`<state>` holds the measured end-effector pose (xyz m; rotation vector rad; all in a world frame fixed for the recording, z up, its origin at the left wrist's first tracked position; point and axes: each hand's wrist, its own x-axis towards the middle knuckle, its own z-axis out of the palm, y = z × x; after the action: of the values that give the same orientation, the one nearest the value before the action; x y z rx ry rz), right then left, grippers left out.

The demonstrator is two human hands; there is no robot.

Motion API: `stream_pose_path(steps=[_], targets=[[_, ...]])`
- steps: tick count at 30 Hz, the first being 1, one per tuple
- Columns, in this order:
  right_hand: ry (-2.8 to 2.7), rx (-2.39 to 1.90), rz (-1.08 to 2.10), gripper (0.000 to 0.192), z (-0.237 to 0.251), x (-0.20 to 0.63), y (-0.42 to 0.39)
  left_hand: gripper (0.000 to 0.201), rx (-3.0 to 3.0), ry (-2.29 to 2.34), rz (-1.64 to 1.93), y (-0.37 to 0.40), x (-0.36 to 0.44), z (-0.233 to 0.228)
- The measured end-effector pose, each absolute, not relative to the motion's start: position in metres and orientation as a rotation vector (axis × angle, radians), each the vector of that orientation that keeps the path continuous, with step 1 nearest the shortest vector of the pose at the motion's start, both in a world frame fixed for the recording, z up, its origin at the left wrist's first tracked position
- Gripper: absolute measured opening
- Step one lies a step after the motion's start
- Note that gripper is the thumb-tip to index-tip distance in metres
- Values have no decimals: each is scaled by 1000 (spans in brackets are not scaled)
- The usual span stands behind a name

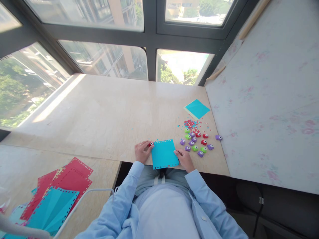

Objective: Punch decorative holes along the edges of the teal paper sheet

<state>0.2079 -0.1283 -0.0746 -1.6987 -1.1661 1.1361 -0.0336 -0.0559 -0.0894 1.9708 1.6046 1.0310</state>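
- The left hand (142,151) is closed around a small red paper punch (151,144), set against the upper left corner of a turquoise paper sheet (164,154), where its mouth can bite the edge.
- The right hand (183,158) lies flat with loose fingers on the sheet's right edge, apparently pinning it so it does not slide; it grips nothing.
- The sheet lies at the near edge of the table (104,113), close to the body; small holes already line its borders.
- More punches (196,142), purple, green and red, sit clustered just right of the sheet, with punched confetti (190,124) beyond them and spare turquoise paper (197,108) farther back.
- Finished red and turquoise sheets (57,192) are stacked on a lower surface to the left.
- Large windows (104,63) wrap the pale table and let in daylight.
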Motion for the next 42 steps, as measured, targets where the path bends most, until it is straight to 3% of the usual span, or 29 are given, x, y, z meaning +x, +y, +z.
stream_pose_path(steps=[7, 11, 20, 42], targets=[[-1171, -1711, 1148, 44, -73, 208, -129, 38, 1469, 1649, 1097, -49, -48, -74], [-1166, -1685, 1142, 43, -73, 207, -130, 32, 1534, 1569, 802, -37, -58, -58], [-1173, -1710, 1094, 41, -74, 205, -129, 43, 1303, 1536, 177, -2, -49, -39], [-1219, -1744, 1021, 39, -77, 202, -128, 45, 985, 1336, 110, 3, -56, -40]])
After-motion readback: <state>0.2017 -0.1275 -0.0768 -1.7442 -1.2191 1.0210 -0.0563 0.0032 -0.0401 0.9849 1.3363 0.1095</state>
